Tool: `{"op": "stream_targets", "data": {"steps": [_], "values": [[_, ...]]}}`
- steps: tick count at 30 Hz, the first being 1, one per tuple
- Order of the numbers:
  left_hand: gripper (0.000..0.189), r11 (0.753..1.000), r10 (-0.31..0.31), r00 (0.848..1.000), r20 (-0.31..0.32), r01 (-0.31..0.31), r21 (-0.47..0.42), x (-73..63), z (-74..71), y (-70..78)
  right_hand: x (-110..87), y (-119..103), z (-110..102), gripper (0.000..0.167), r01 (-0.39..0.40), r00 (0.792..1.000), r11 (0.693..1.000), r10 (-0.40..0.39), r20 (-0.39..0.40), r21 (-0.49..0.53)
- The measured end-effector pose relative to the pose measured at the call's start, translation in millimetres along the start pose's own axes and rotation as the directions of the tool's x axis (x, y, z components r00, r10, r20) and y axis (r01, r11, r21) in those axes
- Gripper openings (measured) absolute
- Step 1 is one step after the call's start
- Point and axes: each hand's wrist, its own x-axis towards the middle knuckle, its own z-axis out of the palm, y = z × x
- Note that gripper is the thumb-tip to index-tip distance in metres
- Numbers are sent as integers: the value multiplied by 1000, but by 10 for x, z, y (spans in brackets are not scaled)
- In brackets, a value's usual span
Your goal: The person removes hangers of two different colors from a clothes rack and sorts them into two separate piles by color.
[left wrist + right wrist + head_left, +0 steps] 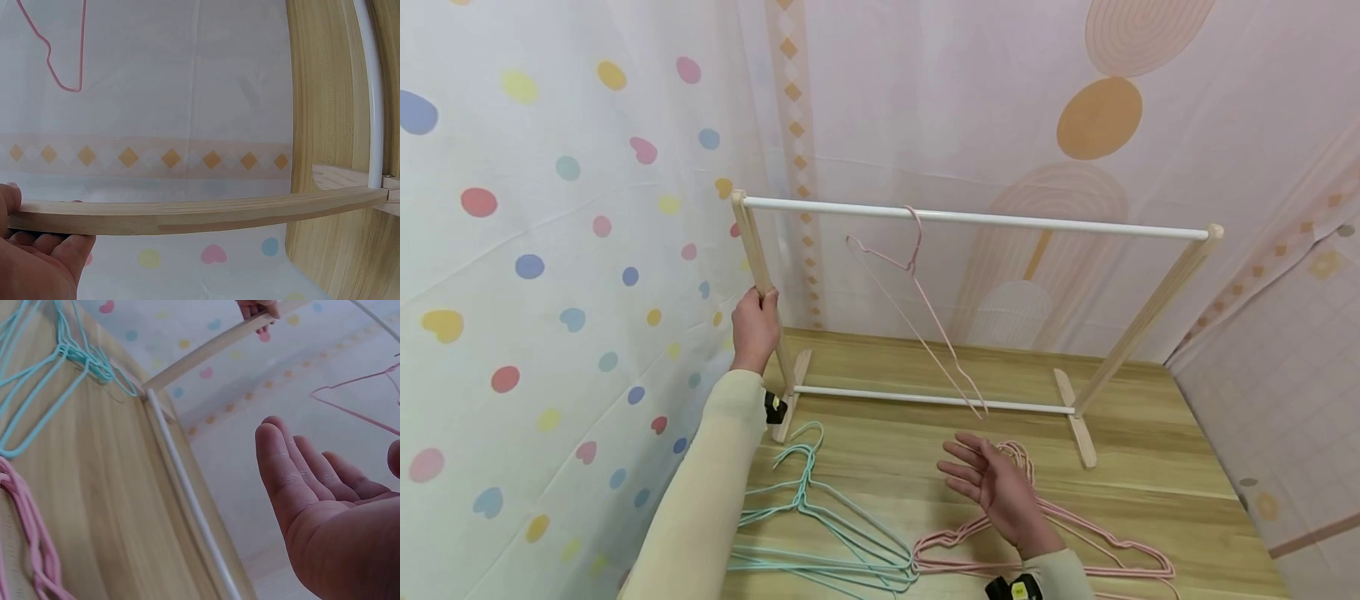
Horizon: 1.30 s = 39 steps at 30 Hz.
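Note:
My left hand (756, 327) grips the left wooden post (755, 242) of a small clothes rack, thumb on one side and fingers round the other. From the rack's white top rail (1037, 222) a pink hanger (942, 321) hangs by its hook, tilted. My right hand (997, 493) holds nothing; its fingers are extended, below the hanging hanger and over a pile of pink hangers (1120, 546). In the right wrist view the palm and straight fingers (275, 453) show plainly.
Turquoise hangers (820, 521) lie in a pile at the front left of the wooden table (880, 450). A white lower rail (925, 399) joins the rack's two feet. Patterned curtains (587, 317) stand close behind and at both sides.

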Motion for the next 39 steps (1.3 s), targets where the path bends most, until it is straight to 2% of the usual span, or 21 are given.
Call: {"op": "stream_targets", "data": {"steps": [6, 13, 33, 39], "values": [[38, 1000, 7, 1000, -1, -7, -3, 10, 6, -12, 38, -133, -11, 59, 50, 999, 998, -50, -19, -32], [37, 1000, 9, 1000, -10, -9, -5, -5, 3, -12, 100, -268, 24, 51, 72, 995, 997, -72, -75, -3], [35, 1000, 3, 1000, -6, -3, -11, -14, -13, 15, 352, -565, 177, 62, 134, 991, 990, -135, 24, 37], [35, 1000, -3, 1000, 8, 3, -16, -18, -13, 19, 411, -600, 234, 59, 126, 992, 991, -127, 18, 55]]}}
